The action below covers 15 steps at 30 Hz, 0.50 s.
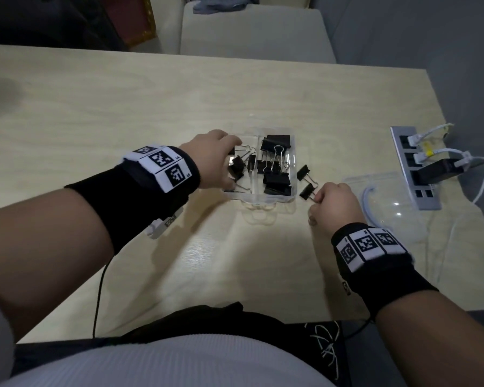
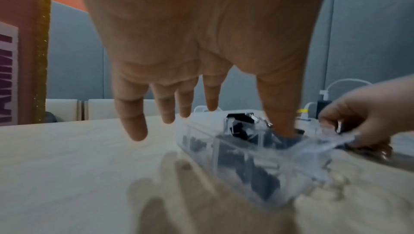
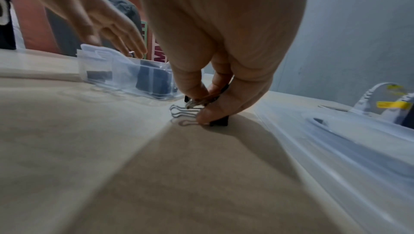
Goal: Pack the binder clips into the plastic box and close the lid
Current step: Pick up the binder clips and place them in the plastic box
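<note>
Right hand (image 1: 334,203), near the pale wooden table's (image 1: 123,113) right edge, pinches a small black binder clip (image 1: 308,191) by its wire handles; left hand (image 1: 211,157), fingers spread straight, reaches into the clear plastic box (image 1: 292,174) holding black binder clips (image 1: 277,142); transparent lid (image 1: 386,199) lies right of it.

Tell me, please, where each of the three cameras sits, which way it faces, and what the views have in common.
Head: worn on the head, looking down over the table at the plastic box; both forearms, left hand and right hand show.
Left wrist: under the left palm, facing along straight fingers toward the box.
Right wrist: low over the table, facing fingers pinching a binder clip beside the lid.
Shared: every view shows the box and both hands.
</note>
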Tool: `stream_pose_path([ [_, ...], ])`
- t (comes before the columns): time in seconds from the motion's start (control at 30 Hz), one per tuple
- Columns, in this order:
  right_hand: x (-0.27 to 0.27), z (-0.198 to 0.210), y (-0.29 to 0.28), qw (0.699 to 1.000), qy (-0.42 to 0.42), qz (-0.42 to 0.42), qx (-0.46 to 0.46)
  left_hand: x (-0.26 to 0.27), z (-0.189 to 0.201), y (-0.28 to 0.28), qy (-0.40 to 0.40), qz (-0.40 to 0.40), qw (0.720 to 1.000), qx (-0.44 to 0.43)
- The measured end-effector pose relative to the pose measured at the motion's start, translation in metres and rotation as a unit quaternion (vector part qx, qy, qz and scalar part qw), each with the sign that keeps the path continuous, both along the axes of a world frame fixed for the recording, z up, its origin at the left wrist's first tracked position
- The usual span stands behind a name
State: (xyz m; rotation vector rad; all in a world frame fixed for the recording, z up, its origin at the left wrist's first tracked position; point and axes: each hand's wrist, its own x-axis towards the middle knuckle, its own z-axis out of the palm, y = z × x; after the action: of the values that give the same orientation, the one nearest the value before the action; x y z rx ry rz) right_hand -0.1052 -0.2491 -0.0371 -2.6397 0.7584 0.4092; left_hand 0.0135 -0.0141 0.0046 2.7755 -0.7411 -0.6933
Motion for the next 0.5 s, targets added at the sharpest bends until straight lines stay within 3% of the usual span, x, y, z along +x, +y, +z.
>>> stream_pose_path([
  [0.13, -0.003, 0.004, 0.0, 1.0, -0.008, -0.003, 0.019, -0.008, -0.013, 0.007, -0.001, -0.028, 0.998, 0.05],
  [0.27, -0.007, 0.002, 0.004, 0.998, 0.03, 0.046, 0.011, -0.01, -0.019, 0.008, -0.005, -0.013, 1.0, 0.026],
  [0.5, -0.011, 0.0, 0.008, 0.998, 0.003, 0.055, 0.018, -0.002, -0.015, 0.009, -0.005, 0.025, 0.999, -0.036],
])
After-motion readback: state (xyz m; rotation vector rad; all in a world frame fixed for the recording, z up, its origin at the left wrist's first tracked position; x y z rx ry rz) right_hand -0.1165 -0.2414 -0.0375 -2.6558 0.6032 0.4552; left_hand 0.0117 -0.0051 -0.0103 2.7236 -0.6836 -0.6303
